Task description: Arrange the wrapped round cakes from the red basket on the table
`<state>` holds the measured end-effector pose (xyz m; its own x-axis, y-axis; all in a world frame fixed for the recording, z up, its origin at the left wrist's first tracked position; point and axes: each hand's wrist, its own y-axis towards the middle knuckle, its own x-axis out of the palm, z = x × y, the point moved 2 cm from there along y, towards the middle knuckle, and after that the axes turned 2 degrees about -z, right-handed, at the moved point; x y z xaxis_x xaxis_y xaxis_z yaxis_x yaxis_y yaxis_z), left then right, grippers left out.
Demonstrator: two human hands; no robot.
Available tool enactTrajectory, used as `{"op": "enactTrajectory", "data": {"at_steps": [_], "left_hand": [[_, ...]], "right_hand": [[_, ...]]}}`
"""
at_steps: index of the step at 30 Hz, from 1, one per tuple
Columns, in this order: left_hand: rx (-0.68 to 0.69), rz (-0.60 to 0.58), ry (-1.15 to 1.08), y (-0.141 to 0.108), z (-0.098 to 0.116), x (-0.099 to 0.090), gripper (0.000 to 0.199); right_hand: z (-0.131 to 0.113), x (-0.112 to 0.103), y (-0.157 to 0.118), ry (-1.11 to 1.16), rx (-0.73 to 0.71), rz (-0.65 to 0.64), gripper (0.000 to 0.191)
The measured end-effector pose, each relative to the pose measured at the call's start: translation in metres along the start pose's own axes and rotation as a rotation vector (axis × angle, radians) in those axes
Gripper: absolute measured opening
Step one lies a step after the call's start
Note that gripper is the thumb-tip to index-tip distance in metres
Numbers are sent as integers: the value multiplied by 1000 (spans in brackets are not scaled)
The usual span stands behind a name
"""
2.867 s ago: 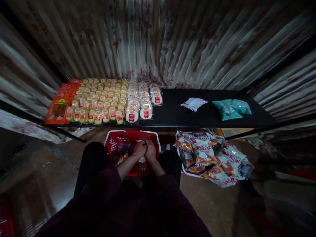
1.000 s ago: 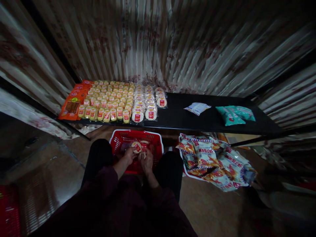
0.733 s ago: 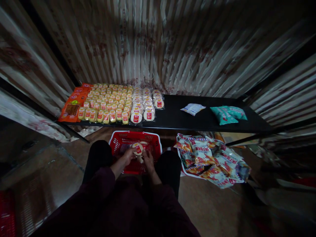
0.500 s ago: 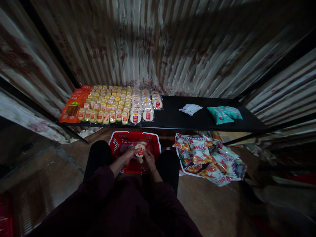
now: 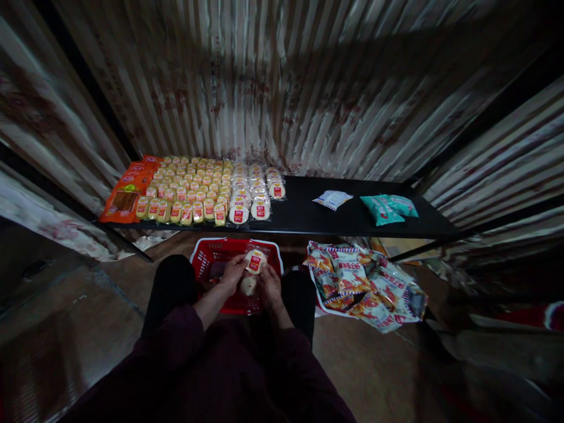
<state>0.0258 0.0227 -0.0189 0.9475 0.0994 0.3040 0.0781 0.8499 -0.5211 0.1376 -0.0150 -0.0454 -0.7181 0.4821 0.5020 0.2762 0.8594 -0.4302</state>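
Over the red basket (image 5: 207, 251), a round white packaged cake with a red label (image 5: 255, 262) is held between both hands. My left hand (image 5: 233, 276) grips its left edge, and my right hand (image 5: 270, 284) has its fingers closed at the right edge. Just below it, a second round pale piece (image 5: 248, 285) shows between the hands; what supports it is unclear. Rows of similar round white packs (image 5: 238, 214) stand on the black shelf (image 5: 299, 207) ahead, beside many small yellow packs (image 5: 186, 212).
An orange bag (image 5: 127, 194) lies at the shelf's left end. A white-blue bag (image 5: 333, 200) and teal bags (image 5: 382, 210) lie further right. A basket heaped with snack bags (image 5: 352, 270) stands right of my knee. Striped curtains (image 5: 247, 82) hang behind.
The packaged cake has come up slightly and moved a little right, and the second round piece below it shows more fully. The view has shifted slightly.
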Motion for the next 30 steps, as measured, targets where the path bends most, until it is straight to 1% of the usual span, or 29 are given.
{"op": "enactTrajectory", "data": {"at_steps": [4, 6, 13, 17, 22, 30], "left_hand": [[95, 18, 67, 0, 5, 3, 22], [117, 36, 117, 0, 6, 4, 22], [90, 63, 221, -6, 13, 9, 24], [78, 26, 233, -9, 17, 12, 22], [76, -29, 270, -11, 19, 15, 15], [58, -31, 304, -10, 21, 15, 10]], "right_hand": [[-10, 8, -3, 20, -21, -4, 39], [-13, 11, -1, 1, -51, 7, 39], [-16, 13, 3, -112, -126, 8, 44], [-23, 14, 0, -154, -167, 19, 46], [-28, 13, 1, -131, -143, 19, 44], [-30, 7, 4, -143, -184, 65, 46]]}}
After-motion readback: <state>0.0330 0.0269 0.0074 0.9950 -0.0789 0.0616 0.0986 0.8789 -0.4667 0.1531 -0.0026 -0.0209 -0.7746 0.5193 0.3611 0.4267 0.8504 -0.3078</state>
